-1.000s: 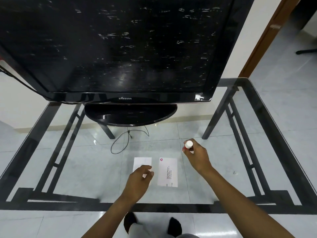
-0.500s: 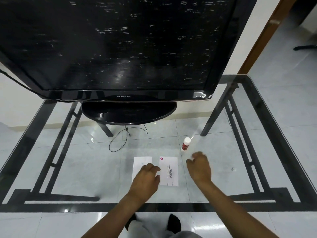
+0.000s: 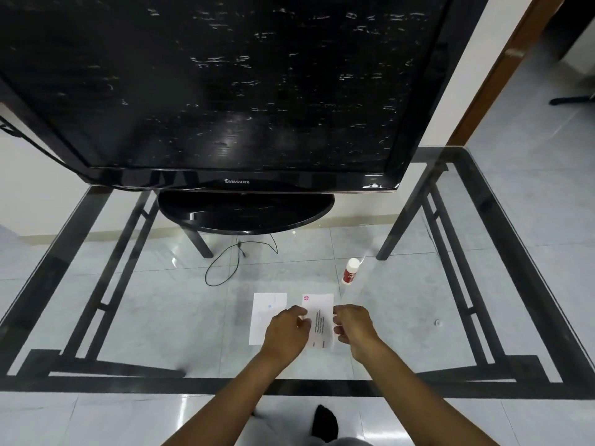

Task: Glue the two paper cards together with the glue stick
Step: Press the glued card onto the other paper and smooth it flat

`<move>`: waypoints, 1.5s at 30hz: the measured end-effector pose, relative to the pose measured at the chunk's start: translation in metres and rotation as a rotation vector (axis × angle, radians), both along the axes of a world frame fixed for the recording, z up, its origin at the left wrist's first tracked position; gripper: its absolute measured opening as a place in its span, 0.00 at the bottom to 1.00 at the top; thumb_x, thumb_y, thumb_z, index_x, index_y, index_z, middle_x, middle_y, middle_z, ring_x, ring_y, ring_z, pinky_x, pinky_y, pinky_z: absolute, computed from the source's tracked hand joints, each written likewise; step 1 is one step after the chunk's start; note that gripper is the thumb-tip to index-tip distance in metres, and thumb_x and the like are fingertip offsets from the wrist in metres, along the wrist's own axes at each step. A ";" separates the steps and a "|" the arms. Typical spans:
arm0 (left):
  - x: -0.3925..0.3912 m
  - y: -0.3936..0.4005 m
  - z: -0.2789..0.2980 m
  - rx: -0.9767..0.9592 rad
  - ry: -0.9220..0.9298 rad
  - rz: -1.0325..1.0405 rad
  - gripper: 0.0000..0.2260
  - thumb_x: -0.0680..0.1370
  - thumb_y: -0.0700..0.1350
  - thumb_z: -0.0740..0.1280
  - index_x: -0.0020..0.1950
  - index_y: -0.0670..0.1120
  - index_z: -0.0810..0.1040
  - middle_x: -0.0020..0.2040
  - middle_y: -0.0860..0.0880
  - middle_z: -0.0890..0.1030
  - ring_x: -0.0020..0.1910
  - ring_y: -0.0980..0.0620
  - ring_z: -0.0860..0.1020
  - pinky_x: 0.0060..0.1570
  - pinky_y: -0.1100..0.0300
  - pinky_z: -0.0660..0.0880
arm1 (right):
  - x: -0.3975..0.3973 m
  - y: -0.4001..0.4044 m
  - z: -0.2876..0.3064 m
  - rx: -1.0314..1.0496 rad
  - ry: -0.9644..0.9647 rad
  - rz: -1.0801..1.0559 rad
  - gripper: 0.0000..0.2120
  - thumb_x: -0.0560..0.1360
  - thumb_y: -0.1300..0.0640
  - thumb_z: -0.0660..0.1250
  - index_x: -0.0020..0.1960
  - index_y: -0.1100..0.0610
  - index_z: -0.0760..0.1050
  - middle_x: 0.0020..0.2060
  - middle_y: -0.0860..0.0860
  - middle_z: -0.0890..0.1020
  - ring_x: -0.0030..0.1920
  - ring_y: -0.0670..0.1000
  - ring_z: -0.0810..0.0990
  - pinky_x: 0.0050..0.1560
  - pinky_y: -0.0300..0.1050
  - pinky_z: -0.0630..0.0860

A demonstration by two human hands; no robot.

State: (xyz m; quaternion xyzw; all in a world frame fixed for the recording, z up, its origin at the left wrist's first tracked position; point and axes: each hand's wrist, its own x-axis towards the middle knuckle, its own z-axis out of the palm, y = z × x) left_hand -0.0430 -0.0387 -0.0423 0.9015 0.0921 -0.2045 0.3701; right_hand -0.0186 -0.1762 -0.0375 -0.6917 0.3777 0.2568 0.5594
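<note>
Blank card (image 3: 269,312) flat, just left of left hand (image 3: 285,329) fingers. Both hands pinch printed card (image 3: 320,320) edges, right hand (image 3: 352,325) opposite. Glue stick (image 3: 350,271) capped, upright beyond right fingertips. Step: lifting/aligning card; next needs flip + press onto blank, prob.

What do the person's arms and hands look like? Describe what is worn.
Both forearms are bare to the frame's bottom edge: no sleeves, watch, bracelet or gloves show. The left hand and right hand show no rings, though the fingers are partly hidden.
</note>
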 end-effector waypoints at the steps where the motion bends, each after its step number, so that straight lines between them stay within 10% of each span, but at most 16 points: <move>1: 0.000 0.001 0.002 -0.022 0.023 0.011 0.13 0.80 0.49 0.59 0.61 0.47 0.76 0.62 0.46 0.79 0.56 0.47 0.78 0.52 0.62 0.73 | -0.001 -0.001 0.003 0.019 0.002 0.016 0.07 0.78 0.59 0.60 0.47 0.60 0.76 0.43 0.56 0.79 0.41 0.56 0.77 0.47 0.49 0.76; 6: 0.000 0.004 0.019 -0.260 0.147 0.104 0.22 0.76 0.65 0.55 0.55 0.50 0.78 0.51 0.51 0.81 0.50 0.51 0.78 0.52 0.53 0.76 | -0.005 0.004 0.021 0.107 -0.092 0.059 0.06 0.74 0.58 0.66 0.40 0.56 0.81 0.42 0.54 0.81 0.44 0.54 0.79 0.43 0.45 0.79; 17: -0.028 0.055 0.013 -0.854 0.371 0.652 0.08 0.78 0.46 0.63 0.54 0.46 0.80 0.57 0.43 0.79 0.57 0.41 0.77 0.40 0.50 0.82 | -0.023 0.039 0.012 -0.127 -0.285 0.274 0.08 0.74 0.63 0.65 0.52 0.55 0.74 0.47 0.52 0.80 0.44 0.51 0.80 0.46 0.43 0.75; 23: -0.035 0.079 0.009 -0.739 0.338 0.636 0.08 0.79 0.45 0.63 0.55 0.49 0.79 0.54 0.45 0.81 0.53 0.45 0.79 0.39 0.56 0.80 | -0.030 0.069 0.002 -0.003 -0.247 0.154 0.05 0.72 0.63 0.70 0.45 0.55 0.78 0.41 0.52 0.83 0.38 0.50 0.83 0.36 0.40 0.77; 30: -0.020 0.096 0.007 -0.479 0.247 0.550 0.08 0.78 0.44 0.63 0.56 0.49 0.77 0.52 0.46 0.81 0.48 0.45 0.80 0.33 0.60 0.78 | -0.032 0.089 -0.001 -0.120 -0.318 0.085 0.08 0.70 0.65 0.71 0.46 0.55 0.79 0.41 0.52 0.83 0.41 0.54 0.82 0.46 0.48 0.81; 35: -0.016 0.103 0.001 -0.156 -0.005 0.349 0.07 0.78 0.40 0.64 0.54 0.48 0.77 0.41 0.49 0.83 0.36 0.51 0.81 0.36 0.60 0.79 | -0.035 0.094 -0.005 -0.249 -0.423 0.119 0.08 0.70 0.65 0.71 0.47 0.56 0.79 0.38 0.49 0.82 0.38 0.44 0.79 0.36 0.24 0.69; 45: -0.011 0.099 -0.001 -0.085 -0.121 0.323 0.11 0.75 0.42 0.67 0.58 0.50 0.78 0.46 0.48 0.84 0.41 0.54 0.78 0.41 0.66 0.70 | -0.027 0.098 -0.012 -0.295 -0.459 0.138 0.07 0.73 0.64 0.70 0.50 0.57 0.79 0.41 0.49 0.83 0.41 0.46 0.80 0.38 0.23 0.68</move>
